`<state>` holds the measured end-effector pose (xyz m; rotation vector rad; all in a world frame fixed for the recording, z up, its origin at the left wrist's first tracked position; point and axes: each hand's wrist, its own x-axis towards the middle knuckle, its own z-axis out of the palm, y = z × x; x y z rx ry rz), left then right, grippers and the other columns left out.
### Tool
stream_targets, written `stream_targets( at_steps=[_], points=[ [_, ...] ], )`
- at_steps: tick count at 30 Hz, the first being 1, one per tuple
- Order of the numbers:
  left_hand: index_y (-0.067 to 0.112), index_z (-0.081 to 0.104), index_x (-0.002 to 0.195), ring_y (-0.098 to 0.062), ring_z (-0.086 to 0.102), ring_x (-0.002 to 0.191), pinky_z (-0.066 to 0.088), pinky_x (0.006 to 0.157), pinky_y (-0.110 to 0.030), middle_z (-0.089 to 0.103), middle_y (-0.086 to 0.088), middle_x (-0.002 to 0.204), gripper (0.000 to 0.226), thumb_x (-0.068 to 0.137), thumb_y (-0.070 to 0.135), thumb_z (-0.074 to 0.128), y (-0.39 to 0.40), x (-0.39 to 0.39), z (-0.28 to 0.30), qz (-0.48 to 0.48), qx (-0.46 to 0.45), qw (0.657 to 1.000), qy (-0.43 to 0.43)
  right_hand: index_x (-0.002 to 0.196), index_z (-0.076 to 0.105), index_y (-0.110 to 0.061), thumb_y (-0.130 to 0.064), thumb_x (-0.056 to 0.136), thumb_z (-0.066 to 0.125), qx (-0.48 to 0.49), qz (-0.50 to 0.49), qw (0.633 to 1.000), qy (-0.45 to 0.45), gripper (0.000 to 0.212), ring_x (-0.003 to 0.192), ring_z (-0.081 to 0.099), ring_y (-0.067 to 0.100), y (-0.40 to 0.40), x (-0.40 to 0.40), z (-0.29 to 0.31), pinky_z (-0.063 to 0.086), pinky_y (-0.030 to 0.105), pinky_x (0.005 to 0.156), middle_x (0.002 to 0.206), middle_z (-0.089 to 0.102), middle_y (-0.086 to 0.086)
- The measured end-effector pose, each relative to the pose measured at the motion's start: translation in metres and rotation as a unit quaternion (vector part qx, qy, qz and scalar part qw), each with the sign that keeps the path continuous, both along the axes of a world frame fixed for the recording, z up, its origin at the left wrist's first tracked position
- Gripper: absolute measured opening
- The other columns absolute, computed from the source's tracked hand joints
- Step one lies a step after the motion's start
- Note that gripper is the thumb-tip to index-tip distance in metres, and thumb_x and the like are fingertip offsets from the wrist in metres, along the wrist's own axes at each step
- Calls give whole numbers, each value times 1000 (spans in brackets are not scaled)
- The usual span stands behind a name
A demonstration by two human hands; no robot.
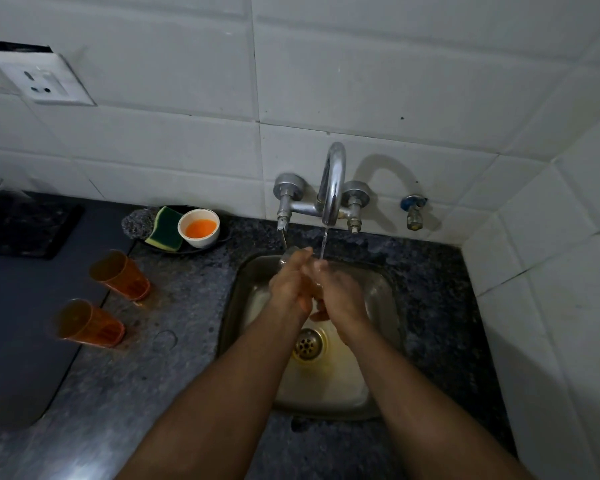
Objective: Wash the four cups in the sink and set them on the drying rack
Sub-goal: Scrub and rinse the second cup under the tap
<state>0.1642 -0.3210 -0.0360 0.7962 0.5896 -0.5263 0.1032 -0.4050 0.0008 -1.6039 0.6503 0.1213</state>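
Sink: brushed stainless steel, dull sheen, yellowish staining round the metal drain; tap above it is polished chrome, glossy. Table round the sink is speckled dark granite, smooth with a low shine, and the wall behind is glazed white tile. Left of the sink: two translucent orange plastic cups, smooth; a sponge of yellow foam with a rough green scrub face; a white glossy bowl.
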Motion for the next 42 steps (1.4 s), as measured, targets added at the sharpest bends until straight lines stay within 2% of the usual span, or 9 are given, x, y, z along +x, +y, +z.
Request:
stream_targets(
  at_steps=[4, 8, 15, 20, 25, 29, 31, 36, 42],
  points=[
    [0, 60, 132, -29, 77, 89, 61, 68, -39, 74, -18, 114, 84, 59, 19, 96, -7, -5, 6, 7, -5, 999, 31, 110, 58, -23, -50, 103, 59, -107, -14, 992, -58, 28, 86, 72, 15, 1, -4, -11, 62, 37, 58, 103, 72, 1],
    [6, 68, 112, -26, 73, 85, 61, 82, -45, 72, -14, 96, 41, 80, 25, 85, -2, -5, 11, 1, -43, 999, 2, 94, 70, -8, -41, 106, 55, 90, -124, 986, 60, 39, 44, 51, 15, -6, -6, -6, 47, 31, 43, 65, 62, 6],
    [4, 64, 127, -34, 79, 93, 65, 73, -50, 77, -19, 112, 75, 66, 32, 96, -7, -10, 12, -10, 76, 997, 31, 107, 61, -19, -53, 103, 57, -139, 49, 988, -53, 34, 82, 72, 17, -6, -8, 0, 61, 33, 64, 98, 72, 1],
    [2, 73, 119, -35, 74, 95, 61, 90, -52, 72, -18, 104, 90, 47, 50, 100, 0, -13, 8, -47, 32, 998, 9, 112, 75, -16, -49, 108, 48, 168, -34, 983, 62, 43, 54, 58, 17, -7, -13, 3, 47, 30, 49, 86, 69, 12],
    [-2, 74, 114, -27, 77, 79, 62, 65, -36, 79, -23, 100, 50, 75, 23, 93, -8, -18, 17, -23, 95, 995, 26, 95, 75, -18, -61, 102, 53, -103, 7, 995, -18, 49, 67, 74, 19, 1, -17, -3, 63, 39, 53, 82, 76, 4],
    [-1, 68, 126, -30, 73, 79, 59, 65, -39, 72, -16, 99, 101, 42, 44, 102, -1, -16, 14, -34, 69, 997, 22, 99, 77, -9, -60, 103, 53, 143, -27, 986, 78, 56, 48, 55, 18, -2, -16, 9, 45, 28, 43, 67, 63, 9],
    [2, 71, 118, -29, 72, 77, 58, 65, -39, 72, -15, 96, 86, 48, 46, 98, 3, -18, 10, -54, 88, 995, 6, 105, 77, -9, -59, 103, 53, 179, -3, 979, 95, 55, 50, 55, 19, -7, -16, 17, 47, 28, 45, 70, 65, 11],
    [-2, 78, 103, -24, 76, 81, 66, 79, -46, 79, -23, 100, 46, 75, 32, 94, -5, -24, 22, -44, 142, 989, 5, 82, 76, -17, -59, 105, 47, -222, 28, 975, 12, 56, 63, 72, 17, 2, -18, 5, 65, 42, 64, 73, 75, 2],
    [1, 75, 116, -38, 78, 97, 62, 91, -57, 78, -22, 110, 83, 56, 54, 96, 5, -24, 21, -84, 85, 993, -8, 110, 75, -11, -56, 107, 46, 184, -9, 976, 118, 54, 57, 61, 19, -4, -14, 22, 50, 30, 52, 80, 71, 11]
  ],
)
